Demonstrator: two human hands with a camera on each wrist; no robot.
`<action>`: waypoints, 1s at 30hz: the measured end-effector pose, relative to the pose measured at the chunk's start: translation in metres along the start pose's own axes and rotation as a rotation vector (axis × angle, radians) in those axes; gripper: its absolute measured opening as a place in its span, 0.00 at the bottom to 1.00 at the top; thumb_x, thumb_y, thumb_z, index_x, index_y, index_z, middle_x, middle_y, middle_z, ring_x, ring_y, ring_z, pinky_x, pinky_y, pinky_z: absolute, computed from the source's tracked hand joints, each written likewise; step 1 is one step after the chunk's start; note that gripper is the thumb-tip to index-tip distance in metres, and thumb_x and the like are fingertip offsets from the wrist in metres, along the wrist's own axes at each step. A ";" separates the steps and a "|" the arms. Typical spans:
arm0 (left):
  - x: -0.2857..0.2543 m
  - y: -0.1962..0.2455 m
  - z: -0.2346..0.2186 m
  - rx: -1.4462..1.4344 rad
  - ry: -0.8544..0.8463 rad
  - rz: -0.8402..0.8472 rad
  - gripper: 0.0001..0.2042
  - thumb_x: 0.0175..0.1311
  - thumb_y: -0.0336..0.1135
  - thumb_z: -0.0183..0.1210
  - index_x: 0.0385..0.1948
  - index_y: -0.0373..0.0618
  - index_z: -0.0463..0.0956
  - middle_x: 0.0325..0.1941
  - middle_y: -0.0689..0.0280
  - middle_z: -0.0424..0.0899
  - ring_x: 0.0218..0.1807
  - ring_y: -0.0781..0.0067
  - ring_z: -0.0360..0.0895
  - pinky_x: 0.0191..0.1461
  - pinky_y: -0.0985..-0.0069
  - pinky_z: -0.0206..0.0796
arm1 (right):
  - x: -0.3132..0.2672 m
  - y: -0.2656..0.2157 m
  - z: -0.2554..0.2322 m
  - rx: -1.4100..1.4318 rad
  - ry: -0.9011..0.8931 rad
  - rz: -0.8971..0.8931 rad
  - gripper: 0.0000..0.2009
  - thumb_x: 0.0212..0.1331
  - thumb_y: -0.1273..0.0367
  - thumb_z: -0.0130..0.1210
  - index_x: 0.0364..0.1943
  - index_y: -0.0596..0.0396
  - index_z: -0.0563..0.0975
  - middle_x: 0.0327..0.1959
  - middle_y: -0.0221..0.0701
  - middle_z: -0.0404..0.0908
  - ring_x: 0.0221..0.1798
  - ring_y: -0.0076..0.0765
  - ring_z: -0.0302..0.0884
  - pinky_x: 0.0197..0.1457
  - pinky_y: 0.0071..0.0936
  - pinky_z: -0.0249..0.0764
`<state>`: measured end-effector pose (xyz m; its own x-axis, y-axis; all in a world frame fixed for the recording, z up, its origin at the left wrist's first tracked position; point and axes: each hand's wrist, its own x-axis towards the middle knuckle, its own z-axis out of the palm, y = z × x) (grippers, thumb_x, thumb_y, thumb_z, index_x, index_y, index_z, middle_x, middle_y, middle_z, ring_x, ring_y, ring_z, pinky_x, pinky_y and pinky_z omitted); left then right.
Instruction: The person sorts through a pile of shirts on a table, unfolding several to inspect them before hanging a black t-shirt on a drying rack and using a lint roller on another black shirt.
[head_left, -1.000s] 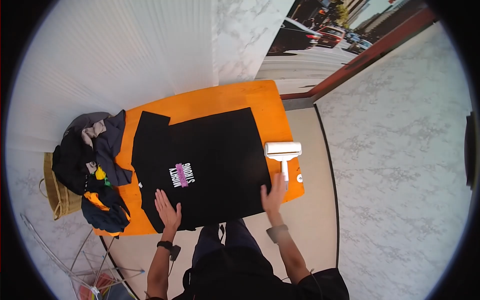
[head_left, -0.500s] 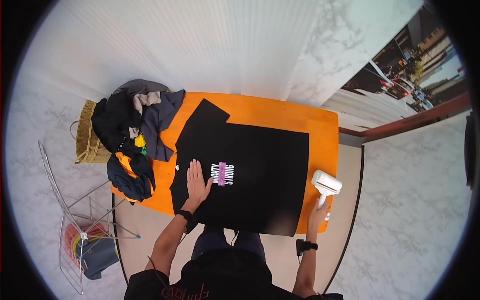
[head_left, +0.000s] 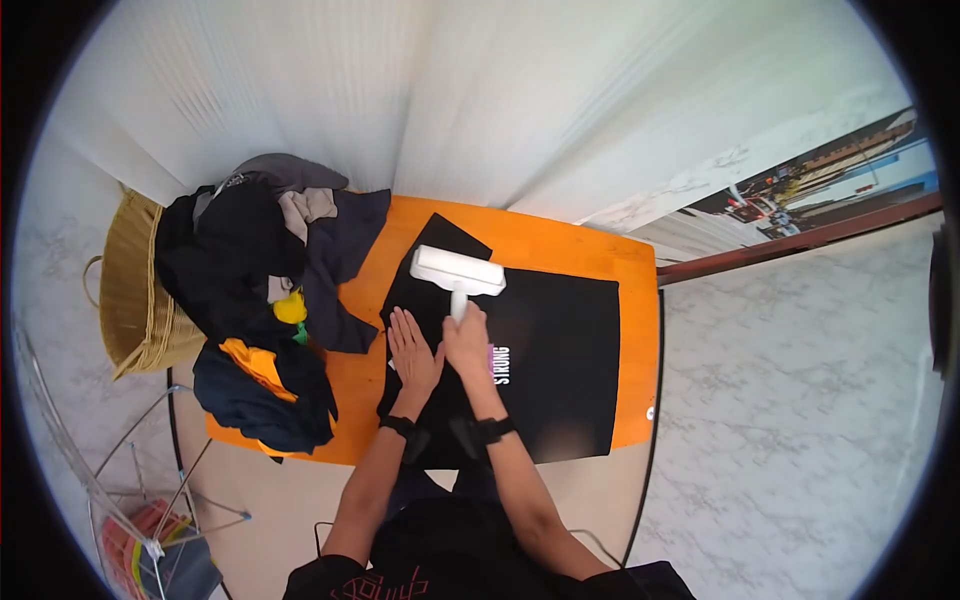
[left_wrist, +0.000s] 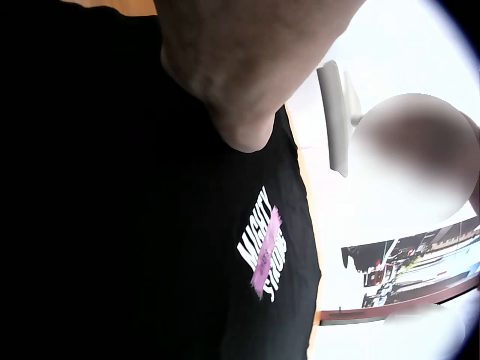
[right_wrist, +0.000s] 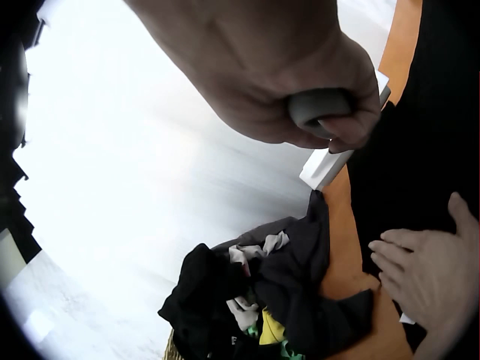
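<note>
A black T-shirt (head_left: 560,320) lies spread flat on the orange table (head_left: 638,330), its white and pink chest print (left_wrist: 262,244) plain in the left wrist view. My right hand (head_left: 467,343) grips the handle of a white lint roller (head_left: 458,270), fingers curled round it. The roller head is over the shirt's upper left part, near the sleeve. In the right wrist view the grey handle end (right_wrist: 319,109) pokes out of the fist. Flat on the shirt near the collar rests my left hand (head_left: 415,365), fingers straight, just left of the right hand.
Heaped clothes (head_left: 235,250) cover the table's left end, beside a woven basket (head_left: 130,290). A metal drying rack (head_left: 150,545) stands on the floor at lower left. Behind the table rises a pale wall (head_left: 480,130).
My right hand has taken hold of the lint roller at the table's right edge and carried it left over the shirt. The left hand stays flat on the shirt. The head view has shifted.
</note>
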<state>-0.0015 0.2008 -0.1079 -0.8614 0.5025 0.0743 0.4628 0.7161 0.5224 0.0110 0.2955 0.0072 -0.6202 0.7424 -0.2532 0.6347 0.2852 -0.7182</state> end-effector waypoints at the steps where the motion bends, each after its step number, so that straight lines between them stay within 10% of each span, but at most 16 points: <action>1: 0.001 -0.004 0.003 -0.028 -0.006 0.005 0.43 0.61 0.45 0.59 0.69 0.25 0.45 0.76 0.39 0.43 0.78 0.42 0.40 0.78 0.54 0.33 | 0.002 -0.012 0.016 -0.034 -0.003 0.045 0.20 0.59 0.67 0.53 0.52 0.67 0.69 0.49 0.60 0.71 0.53 0.69 0.71 0.57 0.51 0.69; 15: 0.006 -0.013 -0.012 -0.080 -0.275 -0.135 0.41 0.67 0.54 0.46 0.72 0.34 0.41 0.79 0.49 0.40 0.80 0.55 0.35 0.80 0.62 0.27 | 0.072 -0.008 0.091 -0.306 0.123 0.010 0.14 0.63 0.66 0.51 0.40 0.68 0.70 0.35 0.61 0.80 0.42 0.70 0.78 0.45 0.54 0.75; 21: 0.003 -0.013 -0.011 0.068 -0.154 -0.068 0.46 0.60 0.51 0.58 0.72 0.33 0.41 0.79 0.48 0.39 0.80 0.54 0.36 0.80 0.61 0.27 | 0.114 -0.001 0.091 -0.324 0.163 -0.019 0.16 0.62 0.63 0.51 0.41 0.67 0.69 0.33 0.62 0.79 0.42 0.70 0.78 0.45 0.56 0.75; 23: 0.009 -0.008 -0.032 0.045 -0.384 -0.106 0.50 0.54 0.48 0.65 0.72 0.32 0.41 0.78 0.47 0.39 0.80 0.53 0.36 0.80 0.62 0.26 | 0.126 0.000 0.085 -0.324 0.170 -0.078 0.17 0.62 0.63 0.52 0.42 0.66 0.69 0.34 0.62 0.79 0.41 0.71 0.78 0.45 0.56 0.75; 30: 0.000 -0.013 -0.005 -0.164 -0.032 -0.042 0.54 0.48 0.46 0.70 0.71 0.29 0.41 0.78 0.46 0.39 0.80 0.52 0.35 0.80 0.60 0.26 | 0.033 -0.007 0.036 -0.276 0.207 -0.146 0.15 0.63 0.66 0.52 0.46 0.66 0.71 0.34 0.60 0.79 0.41 0.69 0.77 0.44 0.54 0.74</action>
<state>-0.0082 0.1890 -0.1103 -0.8709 0.4909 0.0234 0.3837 0.6493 0.6567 -0.0304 0.2963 -0.0193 -0.6252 0.7804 -0.0044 0.6642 0.5291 -0.5280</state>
